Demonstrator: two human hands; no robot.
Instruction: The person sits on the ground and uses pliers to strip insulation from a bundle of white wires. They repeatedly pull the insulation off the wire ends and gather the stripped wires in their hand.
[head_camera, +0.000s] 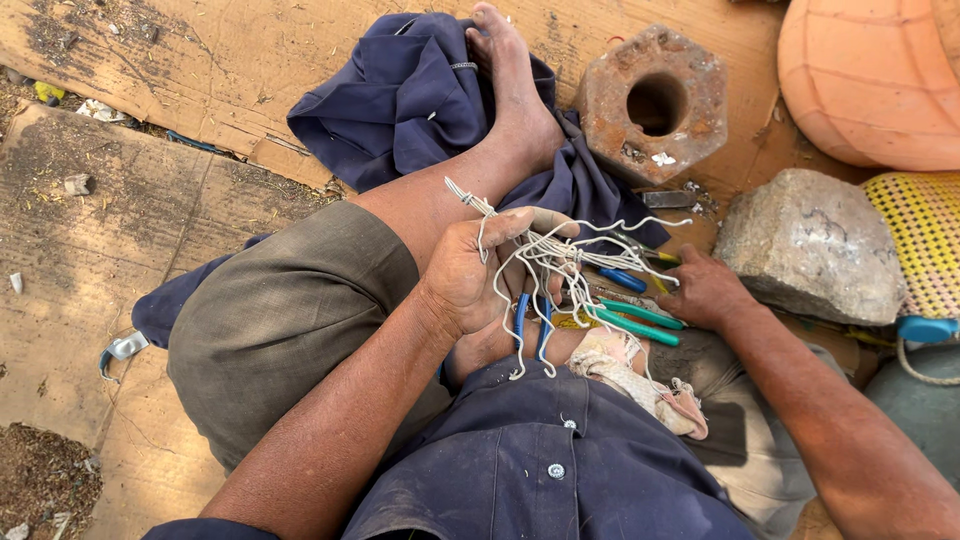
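Currently the left hand (470, 275) grips a tangled bundle of white wires (560, 255), fingers curled shut around the strands. The right hand (705, 290) rests on green-handled pliers (640, 320) just beyond those fingers; its finger state cannot be determined. Judged step: sorting strands. Next move requires steadying one strand.

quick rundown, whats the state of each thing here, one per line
left hand: closed around a bunch of white wires
white wires: tangled, bent, ends sticking out
right hand: resting on the tools, grip unclear
green-handled pliers: lying flat by the right hand
hexagonal block: rusty, flat on cardboard, hole facing up
grey stone: chipped, lying on the ground
blue cloth: crumpled under the leg
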